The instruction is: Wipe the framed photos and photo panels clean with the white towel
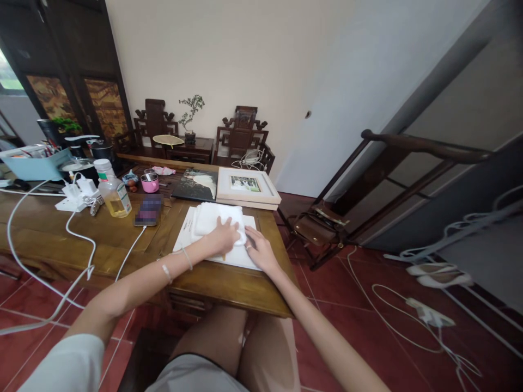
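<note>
A folded white cloth (210, 216) lies on a flat white board (241, 257) at the near right corner of a wooden table (102, 242). My left hand (224, 236) rests palm down on the cloth's near right part, fingers stretched flat. My right hand (260, 250) lies just right of it on the board, its fingertips touching the cloth's right edge, fingers extended. Neither hand holds anything.
Behind the cloth lie a white-framed picture (247, 185) and a dark photo print (196, 184). To the left are a phone (149, 210) on a white cable, a bottle of yellow liquid (115, 195), a pink cup (149, 182) and a power strip (75, 197). Wooden chairs stand at the wall.
</note>
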A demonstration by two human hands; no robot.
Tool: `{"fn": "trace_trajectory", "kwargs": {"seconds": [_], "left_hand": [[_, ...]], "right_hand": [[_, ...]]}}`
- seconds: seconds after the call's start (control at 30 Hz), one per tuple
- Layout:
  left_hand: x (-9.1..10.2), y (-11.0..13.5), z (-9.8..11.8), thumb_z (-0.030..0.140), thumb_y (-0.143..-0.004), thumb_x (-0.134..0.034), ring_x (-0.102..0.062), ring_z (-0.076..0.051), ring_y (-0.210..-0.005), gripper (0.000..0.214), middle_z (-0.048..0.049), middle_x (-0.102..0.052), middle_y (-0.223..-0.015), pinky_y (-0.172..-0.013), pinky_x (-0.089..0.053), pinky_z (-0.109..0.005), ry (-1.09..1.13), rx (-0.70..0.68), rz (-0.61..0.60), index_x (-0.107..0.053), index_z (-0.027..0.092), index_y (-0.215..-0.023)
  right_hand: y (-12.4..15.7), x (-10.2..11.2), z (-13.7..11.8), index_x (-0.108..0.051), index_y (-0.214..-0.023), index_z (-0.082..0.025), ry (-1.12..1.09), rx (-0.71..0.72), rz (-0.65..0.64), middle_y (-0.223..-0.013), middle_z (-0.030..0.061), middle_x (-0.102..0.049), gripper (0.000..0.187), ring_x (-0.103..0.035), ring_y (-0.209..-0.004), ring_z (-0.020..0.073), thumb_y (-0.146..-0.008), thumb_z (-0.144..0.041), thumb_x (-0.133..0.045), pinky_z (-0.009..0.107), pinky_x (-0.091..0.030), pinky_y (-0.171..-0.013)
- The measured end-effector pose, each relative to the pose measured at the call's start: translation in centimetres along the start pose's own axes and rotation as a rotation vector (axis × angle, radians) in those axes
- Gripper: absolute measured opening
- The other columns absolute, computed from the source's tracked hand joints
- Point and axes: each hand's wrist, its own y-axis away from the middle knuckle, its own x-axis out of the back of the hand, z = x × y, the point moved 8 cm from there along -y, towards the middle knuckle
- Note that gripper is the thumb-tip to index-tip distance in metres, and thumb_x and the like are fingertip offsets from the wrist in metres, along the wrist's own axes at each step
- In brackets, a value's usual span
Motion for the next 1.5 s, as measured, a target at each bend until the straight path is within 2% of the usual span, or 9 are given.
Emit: {"fn": "trace_trajectory", "kwargs": {"seconds": [0.17,0.27,0.43,0.57,0.8,0.97,1.2,1.3,1.5], "left_hand": [[1.4,6.4,5.2,0.01,-0.078,-0.051,-0.037,-0.039,-0.127,0.028,-0.0184,-0.046,-0.135,-0.096,-0.037,-0.061,-0.022,-0.156,-0.006,-0.067,0.012,-0.101],[1.5,7.2,5.3,0.01,-0.078,-0.051,-0.037,-0.037,-0.129,0.029,-0.0152,-0.045,-0.138,-0.096,-0.039,-0.058,0.008,-0.189,-0.028,-0.066,0.014,-0.102],[0.7,2.2,0.0,0.002,-0.076,-0.048,-0.035,-0.034,-0.131,0.032,-0.0109,-0.047,-0.137,-0.098,-0.039,-0.054,0.131,-0.116,-0.024,-0.065,0.015,-0.099],[0.2,-1.1,-5.9,-0.001,-0.075,-0.043,-0.054,-0.026,-0.114,0.028,-0.0136,-0.063,-0.114,-0.097,-0.043,-0.041,0.26,0.043,0.015,-0.065,0.012,-0.088],[-1.9,1.6,-9.9,-0.006,-0.07,-0.039,-0.029,-0.03,-0.137,0.035,-0.0121,-0.044,-0.141,-0.105,-0.029,-0.057,0.284,0.145,0.01,-0.062,0.012,-0.089],[-2.7,7.3,-7.8,-0.006,-0.066,-0.039,-0.014,-0.03,-0.142,0.032,-0.0061,-0.029,-0.151,-0.107,-0.02,-0.063,0.299,0.113,-0.071,-0.062,0.012,-0.079],[-1.6,13.8,-1.8,-0.007,-0.063,-0.039,-0.011,-0.026,-0.143,0.051,-0.0008,-0.027,-0.152,-0.112,-0.019,-0.055,0.263,-0.041,-0.066,-0.067,0.017,-0.098],[-1.7,12.6,-3.0,-0.007,-0.063,-0.039,-0.013,-0.026,-0.142,0.045,-0.0001,-0.028,-0.151,-0.111,-0.019,-0.056,0.306,-0.028,-0.1,-0.067,0.017,-0.089],[-2.4,6.0,-9.6,-0.004,-0.068,-0.041,-0.017,-0.031,-0.141,0.029,-0.0077,-0.032,-0.149,-0.107,-0.023,-0.06,0.324,0.087,-0.08,-0.062,0.012,-0.078]], "right_hand": [[0.0,0.0,0.0,-0.063,-0.116,-0.013,-0.008,0.016,-0.012,-0.131,0.0126,-0.057,0.047,-0.047,-0.128,0.0261,-0.074,-0.009,-0.044,0.048,-0.033,-0.11],[0.0,0.0,-0.1,-0.063,-0.116,-0.014,0.0,0.02,-0.015,-0.131,0.0123,-0.057,0.046,-0.047,-0.128,0.0262,-0.075,-0.009,-0.044,0.048,-0.034,-0.11],[0.0,0.0,-0.2,-0.062,-0.117,-0.009,0.027,-0.005,-0.016,-0.129,0.0165,-0.058,0.04,-0.048,-0.127,0.0271,-0.082,-0.019,-0.044,0.048,-0.033,-0.11],[0.0,0.1,-0.2,-0.062,-0.118,-0.011,0.026,-0.011,-0.015,-0.13,0.0154,-0.057,0.039,-0.047,-0.127,0.0258,-0.085,-0.021,-0.044,0.047,-0.033,-0.111],[0.0,0.0,-0.2,-0.062,-0.119,-0.01,0.025,-0.002,-0.013,-0.131,0.0164,-0.057,0.039,-0.047,-0.128,0.0259,-0.086,-0.022,-0.043,0.048,-0.032,-0.111],[0.0,-0.1,-0.2,-0.062,-0.119,-0.012,0.032,0.014,-0.007,-0.131,0.0151,-0.057,0.039,-0.047,-0.128,0.0258,-0.086,-0.022,-0.043,0.049,-0.033,-0.111],[0.1,-0.1,-0.2,-0.062,-0.118,-0.01,0.038,0.012,-0.001,-0.13,0.0165,-0.057,0.039,-0.047,-0.128,0.0262,-0.086,-0.022,-0.043,0.048,-0.033,-0.11],[0.1,0.0,-0.3,-0.062,-0.118,-0.01,0.03,0.003,-0.002,-0.13,0.0161,-0.058,0.039,-0.047,-0.128,0.0256,-0.085,-0.022,-0.044,0.047,-0.033,-0.111],[0.1,0.1,-0.3,-0.062,-0.119,-0.012,0.024,-0.007,-0.008,-0.131,0.0145,-0.057,0.039,-0.047,-0.128,0.0247,-0.085,-0.022,-0.045,0.047,-0.032,-0.111]]}}
